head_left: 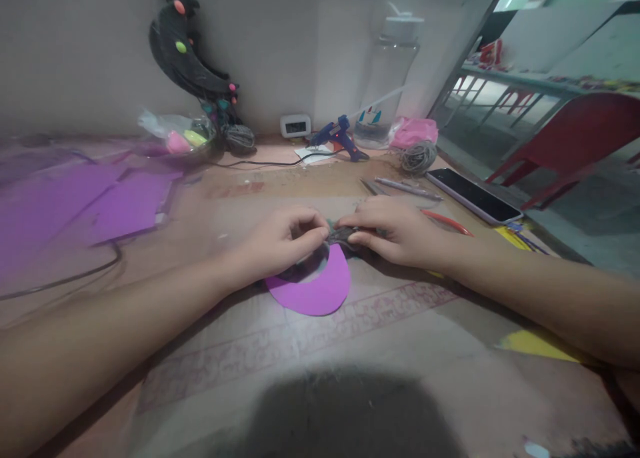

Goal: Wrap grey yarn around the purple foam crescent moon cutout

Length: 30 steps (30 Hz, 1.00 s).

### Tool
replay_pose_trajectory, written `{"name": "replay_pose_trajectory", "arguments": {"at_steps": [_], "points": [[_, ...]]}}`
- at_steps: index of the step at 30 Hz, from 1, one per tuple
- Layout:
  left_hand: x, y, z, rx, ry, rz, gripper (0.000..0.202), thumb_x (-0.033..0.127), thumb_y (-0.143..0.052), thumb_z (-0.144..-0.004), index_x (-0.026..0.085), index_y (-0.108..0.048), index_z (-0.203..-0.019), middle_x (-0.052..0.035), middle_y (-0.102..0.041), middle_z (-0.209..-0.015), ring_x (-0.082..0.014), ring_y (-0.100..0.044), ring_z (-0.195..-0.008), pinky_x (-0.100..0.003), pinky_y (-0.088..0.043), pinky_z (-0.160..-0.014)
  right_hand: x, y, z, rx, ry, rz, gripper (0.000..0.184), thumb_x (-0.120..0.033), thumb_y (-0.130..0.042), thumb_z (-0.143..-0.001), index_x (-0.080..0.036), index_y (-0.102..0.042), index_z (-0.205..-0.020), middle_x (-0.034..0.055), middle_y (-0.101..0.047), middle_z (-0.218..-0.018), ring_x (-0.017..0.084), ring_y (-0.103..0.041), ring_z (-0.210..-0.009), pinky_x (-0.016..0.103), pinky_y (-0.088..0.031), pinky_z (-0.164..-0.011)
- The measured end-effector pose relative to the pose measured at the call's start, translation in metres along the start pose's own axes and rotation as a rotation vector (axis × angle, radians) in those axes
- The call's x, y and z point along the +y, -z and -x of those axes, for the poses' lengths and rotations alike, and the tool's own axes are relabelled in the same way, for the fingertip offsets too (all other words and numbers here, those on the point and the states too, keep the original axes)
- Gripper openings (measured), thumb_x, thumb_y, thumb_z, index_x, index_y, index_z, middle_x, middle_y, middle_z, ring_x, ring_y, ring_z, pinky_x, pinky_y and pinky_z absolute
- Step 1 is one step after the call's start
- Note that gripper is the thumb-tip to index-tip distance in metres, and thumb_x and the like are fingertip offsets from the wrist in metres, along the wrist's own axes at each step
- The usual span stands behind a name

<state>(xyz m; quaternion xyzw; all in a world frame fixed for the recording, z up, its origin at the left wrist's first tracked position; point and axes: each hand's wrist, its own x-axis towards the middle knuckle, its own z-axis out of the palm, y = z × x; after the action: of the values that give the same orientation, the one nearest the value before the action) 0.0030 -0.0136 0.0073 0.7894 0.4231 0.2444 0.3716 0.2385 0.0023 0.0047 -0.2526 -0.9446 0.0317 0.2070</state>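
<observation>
A purple foam crescent (pixel 320 290) lies flat on the table in front of me. Along its far edge runs a dark grey fuzzy strip (pixel 345 235), like yarn or felt. My left hand (pixel 283 237) pinches the left end of that strip with closed fingers. Fingers of my right hand (pixel 395 231) are curled and pressed down on the strip's right part. The two hands nearly touch above the crescent.
Behind the hands lie a blue glue gun (pixel 340 137), a ball of grey yarn (pixel 419 157), a phone (pixel 473 195), metal tools (pixel 400 188), a water bottle (pixel 390 78) and a small clock (pixel 295 125). Purple foam sheets (pixel 100 208) lie left. A black crescent craft (pixel 187 58) leans on the wall.
</observation>
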Motion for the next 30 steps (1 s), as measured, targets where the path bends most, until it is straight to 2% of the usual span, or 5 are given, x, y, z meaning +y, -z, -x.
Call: {"name": "replay_pose_trajectory", "arguments": {"at_steps": [10, 18, 21, 26, 30], "points": [[0.0009, 0.0004, -0.0007, -0.007, 0.007, 0.009, 0.022, 0.035, -0.051, -0.087, 0.018, -0.062, -0.079, 0.0000, -0.064, -0.061, -0.0132, -0.059, -0.055, -0.022, -0.044, -0.051, -0.0010, 0.0000, 0.0003, 0.037, 0.039, 0.073, 0.032, -0.034, -0.045, -0.099, -0.015, -0.069, -0.109, 0.0056, -0.062, -0.074, 0.017, -0.051, -0.071, 0.029, -0.034, -0.068], [0.0015, 0.0001, -0.0010, 0.002, 0.004, 0.023, 0.021, 0.035, -0.052, -0.087, 0.018, -0.060, -0.079, -0.0001, -0.063, -0.064, -0.0135, -0.059, -0.057, -0.022, -0.045, -0.052, -0.0004, -0.0017, 0.0003, 0.030, 0.022, 0.045, 0.034, -0.037, -0.044, -0.100, -0.015, -0.069, -0.109, 0.0060, -0.064, -0.075, 0.017, -0.054, -0.071, 0.029, -0.036, -0.067], [0.0020, 0.0005, -0.0014, 0.003, 0.007, 0.023, 0.021, 0.036, -0.052, -0.087, 0.018, -0.061, -0.079, -0.0004, -0.064, -0.065, -0.0138, -0.060, -0.058, -0.023, -0.045, -0.054, -0.0017, -0.0013, 0.0003, 0.029, -0.030, -0.021, 0.033, -0.036, -0.044, -0.099, -0.016, -0.068, -0.110, 0.0082, -0.069, -0.084, 0.019, -0.059, -0.078, 0.031, -0.040, -0.071], [0.0009, 0.0009, -0.0017, 0.007, -0.009, 0.027, 0.020, 0.034, -0.052, -0.087, 0.018, -0.062, -0.080, -0.0011, -0.067, -0.071, -0.0135, -0.061, -0.060, -0.023, -0.046, -0.055, -0.0012, -0.0017, 0.0016, 0.149, -0.142, -0.075, 0.029, -0.032, -0.049, -0.096, -0.018, -0.068, -0.112, 0.0093, -0.073, -0.103, 0.022, -0.064, -0.091, 0.033, -0.045, -0.079], [0.0009, 0.0009, -0.0019, 0.020, -0.001, 0.039, 0.021, 0.034, -0.052, -0.087, 0.017, -0.062, -0.082, -0.0012, -0.066, -0.070, -0.0132, -0.060, -0.059, -0.022, -0.045, -0.053, -0.0015, -0.0006, 0.0014, 0.097, -0.128, -0.091, 0.030, -0.032, -0.048, -0.096, -0.016, -0.067, -0.113, 0.0102, -0.072, -0.102, 0.021, -0.063, -0.090, 0.033, -0.044, -0.079]]}}
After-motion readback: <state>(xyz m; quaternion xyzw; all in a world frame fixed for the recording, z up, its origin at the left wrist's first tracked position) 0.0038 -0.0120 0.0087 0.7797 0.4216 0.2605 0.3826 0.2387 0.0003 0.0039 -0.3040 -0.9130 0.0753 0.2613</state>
